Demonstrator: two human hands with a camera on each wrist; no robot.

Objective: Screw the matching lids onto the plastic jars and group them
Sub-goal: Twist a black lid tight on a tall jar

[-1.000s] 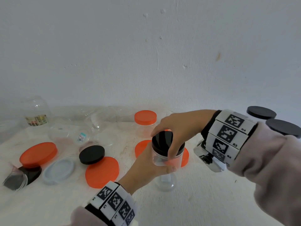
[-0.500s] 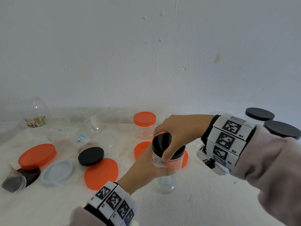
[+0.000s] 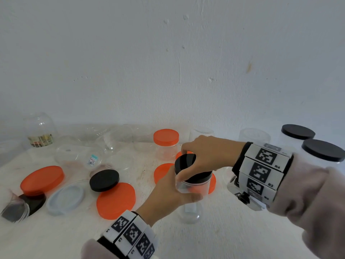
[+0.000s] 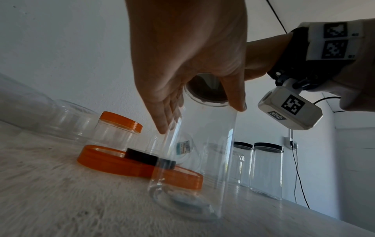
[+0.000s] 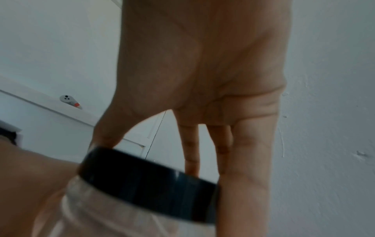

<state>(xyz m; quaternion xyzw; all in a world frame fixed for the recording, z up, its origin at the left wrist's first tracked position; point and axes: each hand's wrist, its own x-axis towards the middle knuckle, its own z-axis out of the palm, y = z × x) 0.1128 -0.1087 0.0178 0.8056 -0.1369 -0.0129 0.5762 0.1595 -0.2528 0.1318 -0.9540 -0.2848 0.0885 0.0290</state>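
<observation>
A tall clear jar [image 3: 190, 208] stands upright on the white table [image 3: 224, 236], near the middle. My left hand [image 3: 168, 191] wraps round its upper wall from the near left side. In the left wrist view the fingers [image 4: 162, 121] lie on the left of the jar [image 4: 198, 160] and the thumb on its right. A black lid [image 3: 184, 161] sits on the jar's mouth. My right hand [image 3: 201, 159] grips the lid from above, thumb on the near rim and fingers on the far rim. The right wrist view shows the lid [image 5: 146, 184] between thumb and fingers.
A loose black lid [image 3: 104, 180] rests on a big orange lid [image 3: 116, 200]. More orange lids [image 3: 42, 179], a pale lid [image 3: 65, 199] and several empty clear jars [image 3: 40, 131] lie left and behind. An orange-lidded jar [image 3: 165, 144] stands behind; two black-lidded jars [image 3: 323, 150] stand right.
My right hand has twisted on the black lid, its thumb sliding leftward round the near rim. The left hand and the jar have stayed in place.
</observation>
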